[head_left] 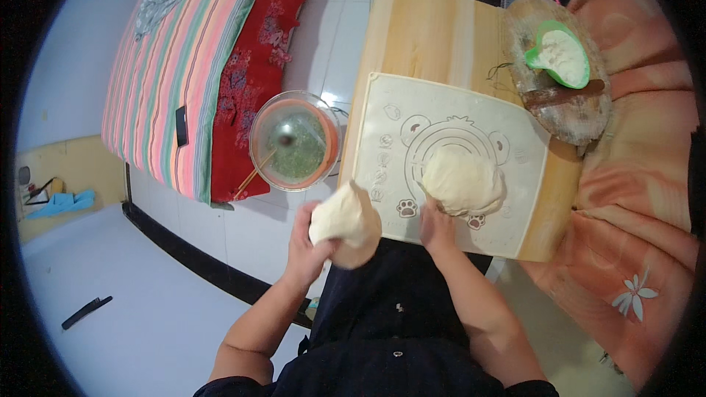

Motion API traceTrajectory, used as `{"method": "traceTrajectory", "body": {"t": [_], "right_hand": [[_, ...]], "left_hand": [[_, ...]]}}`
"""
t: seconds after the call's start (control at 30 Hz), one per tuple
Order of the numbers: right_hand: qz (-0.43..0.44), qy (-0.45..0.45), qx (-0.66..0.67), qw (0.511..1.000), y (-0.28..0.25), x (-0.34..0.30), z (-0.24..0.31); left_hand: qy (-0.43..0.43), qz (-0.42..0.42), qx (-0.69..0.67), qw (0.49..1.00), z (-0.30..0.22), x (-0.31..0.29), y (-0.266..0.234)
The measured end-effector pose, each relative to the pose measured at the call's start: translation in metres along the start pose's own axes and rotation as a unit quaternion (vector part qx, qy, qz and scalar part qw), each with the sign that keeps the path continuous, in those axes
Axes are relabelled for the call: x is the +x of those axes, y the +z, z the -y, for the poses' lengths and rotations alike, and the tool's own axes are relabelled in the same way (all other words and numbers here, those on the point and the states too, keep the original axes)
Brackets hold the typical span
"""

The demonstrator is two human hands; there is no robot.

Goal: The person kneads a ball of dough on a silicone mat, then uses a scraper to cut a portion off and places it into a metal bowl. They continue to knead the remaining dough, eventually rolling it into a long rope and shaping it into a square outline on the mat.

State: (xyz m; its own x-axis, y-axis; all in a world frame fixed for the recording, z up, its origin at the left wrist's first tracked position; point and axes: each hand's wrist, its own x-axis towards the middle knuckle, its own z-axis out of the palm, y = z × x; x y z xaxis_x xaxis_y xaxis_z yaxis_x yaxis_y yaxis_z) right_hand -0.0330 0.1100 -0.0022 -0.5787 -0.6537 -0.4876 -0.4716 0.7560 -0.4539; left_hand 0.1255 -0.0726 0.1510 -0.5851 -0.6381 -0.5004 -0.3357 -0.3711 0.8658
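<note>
My left hand point(307, 251) grips a pale lump of dough point(347, 226) from its left side and holds it in the air, off the near left edge of the table. A larger rounded mass of dough point(465, 180) rests on the white kneading mat point(379, 103), over the printed bear-face circle. At its lower left edge sits my right hand point(437, 226), fingers closed. A thin sliver shows by those fingertips, too small to name. Where the right fingers meet the dough is partly hidden.
Left of the wooden table point(434, 26) stands a pot with a clear lid point(294, 140), chopsticks point(254, 174) beside it. A green bowl of flour point(562, 59) sits on a worn round board point(526, 29) at far right. A striped bed point(176, 73) holds a phone point(182, 126).
</note>
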Motion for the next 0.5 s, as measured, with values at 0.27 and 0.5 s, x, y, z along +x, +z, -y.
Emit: {"method": "traceTrajectory", "body": {"t": [0.27,0.5], "right_hand": [[-0.147,0.093,0.176,0.969,-0.052,-0.079,-0.035],[-0.225,0.104,0.168,0.954,-0.090,-0.042,-0.072]], "left_hand": [[-0.021,-0.028,-0.132,0.991,0.045,0.149,0.079],[0.223,-0.109,0.450,0.858,0.093,0.144,0.111]]}}
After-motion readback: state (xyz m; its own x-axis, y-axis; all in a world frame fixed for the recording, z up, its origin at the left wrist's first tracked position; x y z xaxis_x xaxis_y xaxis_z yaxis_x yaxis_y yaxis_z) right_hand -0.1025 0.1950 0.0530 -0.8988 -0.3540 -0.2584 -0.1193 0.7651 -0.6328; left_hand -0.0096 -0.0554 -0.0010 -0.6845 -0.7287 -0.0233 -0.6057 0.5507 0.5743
